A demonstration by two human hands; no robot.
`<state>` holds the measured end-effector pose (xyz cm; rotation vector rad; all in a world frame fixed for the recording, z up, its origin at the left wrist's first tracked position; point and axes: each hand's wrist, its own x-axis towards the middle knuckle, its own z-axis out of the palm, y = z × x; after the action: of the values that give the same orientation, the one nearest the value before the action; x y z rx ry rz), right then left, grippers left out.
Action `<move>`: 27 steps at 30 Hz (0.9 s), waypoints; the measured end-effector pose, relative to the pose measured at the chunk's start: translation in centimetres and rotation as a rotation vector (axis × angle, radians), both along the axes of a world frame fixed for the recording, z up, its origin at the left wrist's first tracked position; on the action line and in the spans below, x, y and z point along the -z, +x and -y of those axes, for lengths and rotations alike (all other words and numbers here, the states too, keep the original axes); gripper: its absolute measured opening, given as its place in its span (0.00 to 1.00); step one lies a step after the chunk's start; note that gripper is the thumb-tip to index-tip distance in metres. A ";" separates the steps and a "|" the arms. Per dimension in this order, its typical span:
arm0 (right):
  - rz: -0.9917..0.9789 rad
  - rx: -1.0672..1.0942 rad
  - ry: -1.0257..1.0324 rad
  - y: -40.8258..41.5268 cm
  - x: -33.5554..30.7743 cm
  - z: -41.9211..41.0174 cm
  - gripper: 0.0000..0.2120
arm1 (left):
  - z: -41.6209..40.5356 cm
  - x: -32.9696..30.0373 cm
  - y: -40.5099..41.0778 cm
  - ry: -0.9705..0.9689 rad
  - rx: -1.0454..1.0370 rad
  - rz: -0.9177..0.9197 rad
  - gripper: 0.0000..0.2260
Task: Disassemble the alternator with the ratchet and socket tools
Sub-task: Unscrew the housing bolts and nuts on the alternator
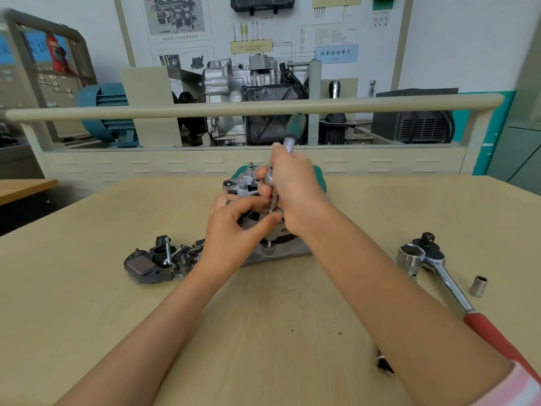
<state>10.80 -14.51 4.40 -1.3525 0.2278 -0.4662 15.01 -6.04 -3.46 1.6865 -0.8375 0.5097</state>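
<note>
The alternator (257, 218), a cast silver-grey housing with a dark round body, is stood on the pale wood-grain table (87, 288) at the middle, toward the far side. It is steadied by the left hand (234, 230), whose grip is curled against the housing, thumb and fingertips pinched close to a thin steel shaft. The right hand (295, 186) is wrapped tight around a ratchet (288, 142) with a green ribbed handle (blurred, so the head is hard to read), the chrome neck held above the alternator and an extension bar (273, 200) pointed down into the casing. Left of the alternator, a removed dark rectifier part (158, 262) with a finned edge and small bolts is laid flat. At the right, a second, chrome ratchet (448, 282) with a red handle is seen lying beside a large polished socket (409, 256), and a small cylindrical socket (478, 286) stands just apart.
</note>
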 end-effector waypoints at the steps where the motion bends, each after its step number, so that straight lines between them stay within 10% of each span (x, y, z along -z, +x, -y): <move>1: -0.019 -0.040 -0.048 0.1 -0.2 0.0 0.14 | 0.0 0.0 0.1 0.010 0.000 -0.006 0.10; 11: -0.102 -0.546 -0.149 0.4 -1.4 2.1 0.18 | -0.3 -0.3 -0.1 0.009 0.092 -0.143 0.07; 19: 0.257 0.262 0.334 0.0 0.6 -2.5 0.14 | -0.2 0.0 0.4 0.023 -0.022 -0.031 0.26; 27: 0.089 0.064 0.360 0.2 -0.9 -0.9 0.10 | 0.0 -0.3 -0.4 0.034 0.019 -0.017 0.09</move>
<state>10.98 -13.61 5.26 -0.9729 0.2683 -0.5106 14.57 -6.02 -3.15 1.7100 -0.8538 0.4699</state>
